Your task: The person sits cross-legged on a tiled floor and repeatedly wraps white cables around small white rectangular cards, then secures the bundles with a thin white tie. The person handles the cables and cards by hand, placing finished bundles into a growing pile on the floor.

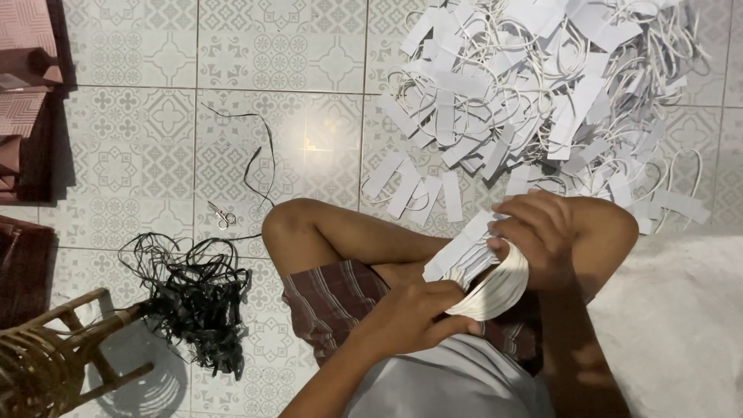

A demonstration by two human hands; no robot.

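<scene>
I sit cross-legged on a patterned tile floor. My left hand (414, 313) grips a bundle of white paper strips with white cord loops (484, 271) from below. My right hand (542, 232) closes over the top of the same bundle, fingers curled around the strips. Both hands hold it above my lap, over my striped shorts. A big heap of the same white strips and cord loops (542, 85) lies on the floor just beyond my knees.
A tangle of black cords (197, 298) lies on the floor at left, with small scissors (223, 217) and a loose black string (259, 159) beyond it. A wooden stool (54, 356) stands bottom left. Dark red folded material (23, 116) lines the left edge.
</scene>
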